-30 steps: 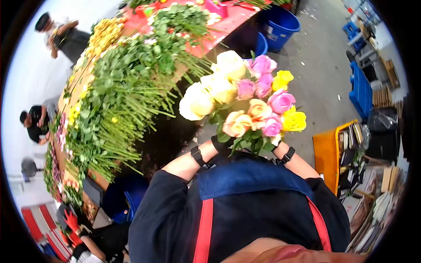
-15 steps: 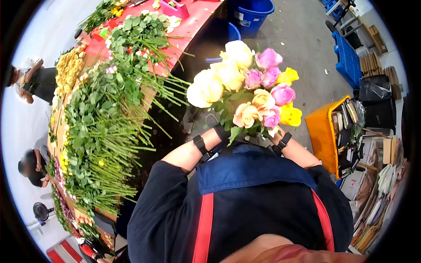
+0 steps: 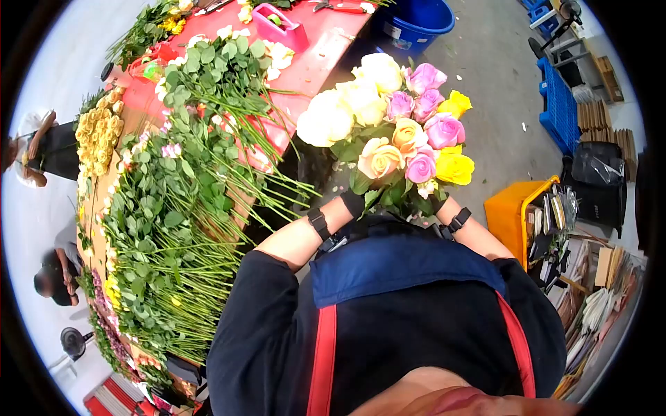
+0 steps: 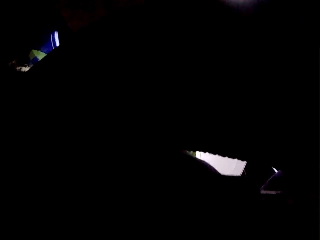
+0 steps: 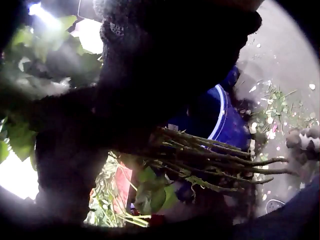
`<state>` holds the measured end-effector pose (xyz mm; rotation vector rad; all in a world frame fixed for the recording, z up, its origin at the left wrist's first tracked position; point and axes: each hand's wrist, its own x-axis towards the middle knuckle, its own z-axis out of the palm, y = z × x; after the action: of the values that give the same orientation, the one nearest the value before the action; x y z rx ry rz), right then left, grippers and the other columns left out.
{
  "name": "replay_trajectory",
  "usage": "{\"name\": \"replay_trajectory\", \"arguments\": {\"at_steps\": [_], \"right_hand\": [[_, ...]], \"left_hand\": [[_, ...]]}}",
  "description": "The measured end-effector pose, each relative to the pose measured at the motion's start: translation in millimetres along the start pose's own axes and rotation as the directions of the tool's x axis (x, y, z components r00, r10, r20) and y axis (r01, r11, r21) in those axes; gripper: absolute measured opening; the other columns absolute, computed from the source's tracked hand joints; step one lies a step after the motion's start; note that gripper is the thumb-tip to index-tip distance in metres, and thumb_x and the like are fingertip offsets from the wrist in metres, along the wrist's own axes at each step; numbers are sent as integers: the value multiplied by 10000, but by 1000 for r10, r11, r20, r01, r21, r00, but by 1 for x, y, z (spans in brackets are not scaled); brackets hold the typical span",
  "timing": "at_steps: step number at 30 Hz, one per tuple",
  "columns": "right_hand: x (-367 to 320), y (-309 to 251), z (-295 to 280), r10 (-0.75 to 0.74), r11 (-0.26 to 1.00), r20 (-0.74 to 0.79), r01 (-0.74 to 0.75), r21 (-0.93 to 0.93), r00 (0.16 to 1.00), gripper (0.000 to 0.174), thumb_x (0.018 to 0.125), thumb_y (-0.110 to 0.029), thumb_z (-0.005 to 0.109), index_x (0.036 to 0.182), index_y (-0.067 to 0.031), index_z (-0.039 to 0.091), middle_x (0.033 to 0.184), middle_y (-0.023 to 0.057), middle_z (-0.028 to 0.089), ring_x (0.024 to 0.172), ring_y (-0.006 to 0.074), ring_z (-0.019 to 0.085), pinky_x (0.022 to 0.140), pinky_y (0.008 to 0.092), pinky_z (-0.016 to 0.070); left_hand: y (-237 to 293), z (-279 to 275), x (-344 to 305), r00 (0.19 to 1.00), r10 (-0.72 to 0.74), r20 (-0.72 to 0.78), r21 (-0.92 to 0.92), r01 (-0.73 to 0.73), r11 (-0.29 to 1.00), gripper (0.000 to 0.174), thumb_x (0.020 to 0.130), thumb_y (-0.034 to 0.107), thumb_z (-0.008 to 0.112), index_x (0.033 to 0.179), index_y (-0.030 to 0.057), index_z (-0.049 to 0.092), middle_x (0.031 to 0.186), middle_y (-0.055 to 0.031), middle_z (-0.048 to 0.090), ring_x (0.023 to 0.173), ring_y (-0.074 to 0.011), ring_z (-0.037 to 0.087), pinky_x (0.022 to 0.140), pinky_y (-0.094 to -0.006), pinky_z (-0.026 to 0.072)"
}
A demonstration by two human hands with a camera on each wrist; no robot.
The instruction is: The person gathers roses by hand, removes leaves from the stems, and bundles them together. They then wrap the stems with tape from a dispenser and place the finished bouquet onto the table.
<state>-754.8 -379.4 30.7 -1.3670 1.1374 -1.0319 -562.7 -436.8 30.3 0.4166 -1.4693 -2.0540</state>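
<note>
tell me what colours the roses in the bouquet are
The bouquet mixes cream, peach, purplish pink and yellow; it shows best in the head view.

I saw a blue pallet (image 3: pixel 557 107) nr brown cardboard (image 3: pixel 591 119), R side. Orange bin (image 3: pixel 506 216) stood there too; blk fan (image 3: pixel 72 341) far L.

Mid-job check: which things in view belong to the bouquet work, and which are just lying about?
Belongs to the job:
- mixed rose bouquet
- its stems, gripped by the right hand
- probably the cut flowers heaped on the table

Seemingly just lying about:
- orange bin
- blue pallet
- black fan
</note>
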Motion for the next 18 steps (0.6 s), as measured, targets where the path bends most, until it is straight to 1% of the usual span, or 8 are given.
{"name": "replay_trajectory", "arguments": {"at_steps": [7,10,12,14,15,16,17,18], "right_hand": [[54,7,-19,-15,999,197,21,-29,980,571,876,-158,598,1388,-69,360,1358,103,448,1226,224,445,1051,367,368],[92,22,-23,-64,996,292,81,-47,954,578,878,-159,594,1395,-70,350,1368,105,439,1237,226,437,1059,369,362],[130,12,-23,-84,971,260,138,-196,962,543,865,-136,595,1362,-53,394,1321,123,480,1199,239,474,1028,369,385],[172,-2,-25,-130,912,236,209,-352,963,510,851,-114,597,1330,-36,437,1274,140,521,1160,253,511,997,368,408],[194,-3,-26,-84,924,243,167,-344,966,510,833,-112,610,1313,-31,455,1239,146,547,1144,257,526,985,368,415],[216,-8,-32,-101,938,307,193,-288,946,479,828,-151,621,1268,-23,483,1170,150,575,1064,265,553,919,371,440],[239,-13,-39,-118,950,369,212,-228,922,454,823,-191,632,1224,-15,510,1101,153,602,983,273,580,853,374,464],[262,-18,-45,-133,960,430,223,-166,893,437,818,-230,644,1179,-7,537,1032,156,630,903,280,606,787,377,489]], "left_hand": [[9,-27,34,987,160,0,228,-156,961,465,910,201,514,1344,53,434,1350,-118,469,1259,-252,416,1093,-366,276],[16,-41,58,972,221,-79,347,-181,920,471,907,201,517,1348,56,433,1354,-114,466,1266,-252,409,1099,-365,267],[54,-52,67,950,77,-303,278,11,961,406,882,135,543,1271,28,494,1245,-136,547,1159,-278,511,999,-380,389],[64,-69,90,805,331,-493,524,-30,851,347,880,114,521,1209,7,534,1156,-184,583,1093,-322,552,929,-380,437],[60,-80,96,733,309,-606,568,128,813,344,874,109,521,1202,6,539,1145,-199,584,1101,-337,547,929,-377,436],[85,-89,94,797,222,-561,759,390,521,350,888,158,537,1204,6,541,1120,-176,604,1016,-295,584,886,-362,460],[110,-97,92,851,131,-509,860,497,111,363,901,207,553,1205,7,544,1095,-153,623,931,-254,621,844,-347,483],[116,-100,89,730,276,-625,708,382,595,381,913,250,555,1203,2,546,1083,-153,632,918,-219,628,815,-336,495]]}}
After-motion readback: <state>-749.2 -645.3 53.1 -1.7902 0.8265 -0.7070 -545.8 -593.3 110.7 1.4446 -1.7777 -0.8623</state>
